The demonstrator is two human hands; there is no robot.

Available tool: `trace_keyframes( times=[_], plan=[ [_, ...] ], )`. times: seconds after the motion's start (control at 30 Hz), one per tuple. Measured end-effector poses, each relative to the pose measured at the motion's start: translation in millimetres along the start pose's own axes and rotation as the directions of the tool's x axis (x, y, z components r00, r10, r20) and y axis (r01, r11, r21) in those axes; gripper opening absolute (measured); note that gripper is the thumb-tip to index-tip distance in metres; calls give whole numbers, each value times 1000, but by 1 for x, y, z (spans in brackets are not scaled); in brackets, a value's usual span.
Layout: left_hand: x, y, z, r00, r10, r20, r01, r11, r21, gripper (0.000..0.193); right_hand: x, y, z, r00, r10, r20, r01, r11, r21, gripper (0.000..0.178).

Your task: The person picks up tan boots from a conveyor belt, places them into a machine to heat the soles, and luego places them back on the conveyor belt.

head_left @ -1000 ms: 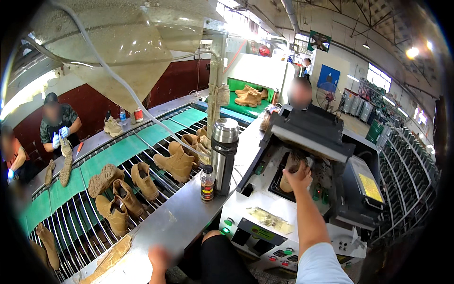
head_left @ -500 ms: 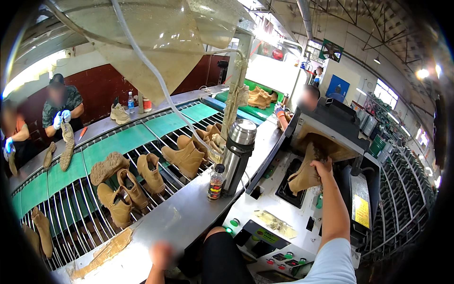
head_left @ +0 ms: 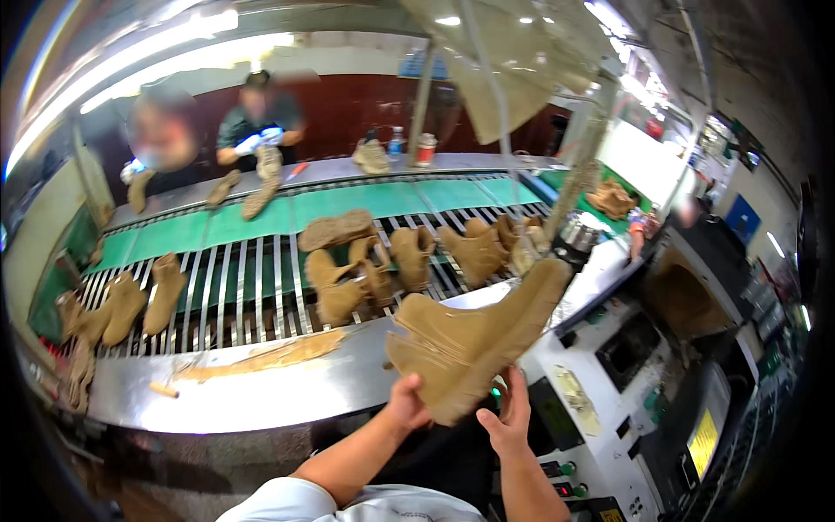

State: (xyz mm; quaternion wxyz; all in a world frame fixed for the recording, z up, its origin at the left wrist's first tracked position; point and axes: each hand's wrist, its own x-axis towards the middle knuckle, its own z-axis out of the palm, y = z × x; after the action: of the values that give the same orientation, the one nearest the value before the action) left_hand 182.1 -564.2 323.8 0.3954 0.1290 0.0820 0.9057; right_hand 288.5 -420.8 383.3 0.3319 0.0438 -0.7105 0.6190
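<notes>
A tan high-top boot (head_left: 478,335) is tilted in front of me, with its toe pointing up to the right and its sole facing right. My left hand (head_left: 407,402) grips it low down by the heel, the fingers partly hidden behind the boot. Close beside the sole is my right hand (head_left: 510,412), its thumb and fingers spread; a small gap shows between them and the boot, and whether a fingertip touches cannot be made out. To the right stands a white machine (head_left: 600,383) with an open chamber (head_left: 687,291) and a dark recess below it.
A slatted conveyor (head_left: 235,287) with a green belt strip carries several tan boots (head_left: 339,287). A metal ledge (head_left: 252,404) runs along its near side. A steel thermos (head_left: 578,235) stands behind the boot's toe. Across the conveyor, a gloved person (head_left: 252,122) handles a sole.
The boot has come out of the machine and over to the front of me, now in my left hand. My right hand has drawn back with it. The view has swung left.
</notes>
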Motion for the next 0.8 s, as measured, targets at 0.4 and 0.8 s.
trace_keyframes(
  times=[0.4, 0.8],
  plan=[
    [-126, 281, -114, 445, 724, -528, -481, 690, 541, 50, -48, 50, -11, 878, 384, 287, -141, 780, -610, 17],
    [-77, 315, -212, 233, 964, 128, 333, -203, 921, 61, -84, 109, -39, 796, 604, -49, -481, 579, -658, 9]
  ],
)
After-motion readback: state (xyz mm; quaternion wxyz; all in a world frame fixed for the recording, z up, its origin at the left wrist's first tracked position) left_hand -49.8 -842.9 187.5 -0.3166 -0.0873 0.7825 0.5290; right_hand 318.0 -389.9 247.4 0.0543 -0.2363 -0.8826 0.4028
